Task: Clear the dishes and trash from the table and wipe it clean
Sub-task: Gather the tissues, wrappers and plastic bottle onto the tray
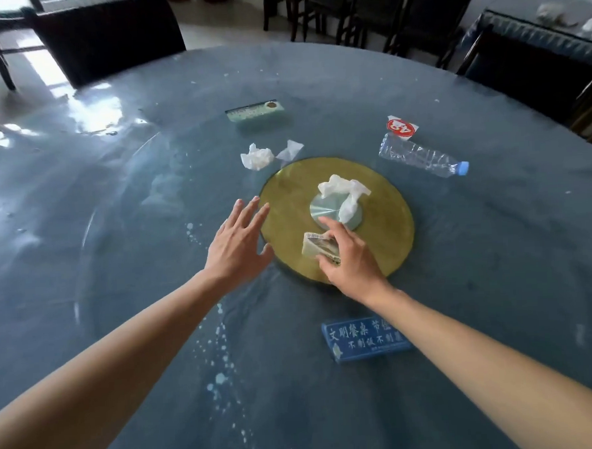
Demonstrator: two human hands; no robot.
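A round table with a blue-grey cover and a glass turntable carries scattered trash. My right hand is shut on a small crumpled wrapper above the yellowish disc at the middle. A crumpled white tissue lies on the disc's hub. My left hand hovers open, fingers spread, at the disc's left edge. Two more white tissues lie beyond the disc. An empty clear plastic bottle with a blue cap lies on its side at the right, next to a red-and-white wrapper.
A blue sign block stands near me under my right forearm, and a green one stands on the far side. White spatter dots the cover. Dark chairs ring the far edge; another covered table is at the right.
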